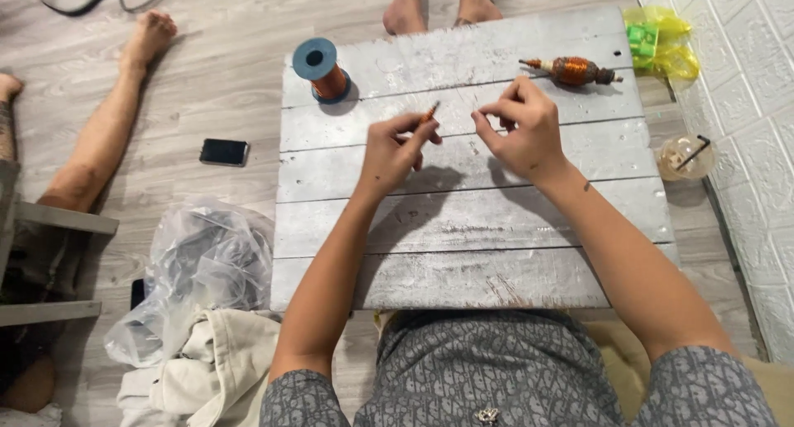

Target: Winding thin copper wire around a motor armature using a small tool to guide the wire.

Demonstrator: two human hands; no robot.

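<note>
Two bare hands over the middle of the grey plank board (463,228). Left hand (395,150) closed on a small copper-coloured piece (431,112), thumb and fingers pinching its lower end, tip poking up toward the board's far side. Right hand (523,127) just beside it, fingertips pinched together; whatever sits between them too fine to make out. Off the board's near left corner, one clear plastic bag (203,261) and one cream cloth (215,369). Left of the board on the floor, one dark phone (224,151). Right of the board, one plastic cup with a straw (685,155). On the board's far left, one blue-capped spool of copper wire (321,69), upright and seemingly well filled. On its far right, one wound copper coil on a shaft (573,70), lying on its side and looking finished, well apart from both hands. By that reckoning, one coil wound, the small piece in hand, plenty of wire left. Past the far right corner, one yellow-green bag (657,40). Beyond the far edge, another person's two feet (438,5).
</note>
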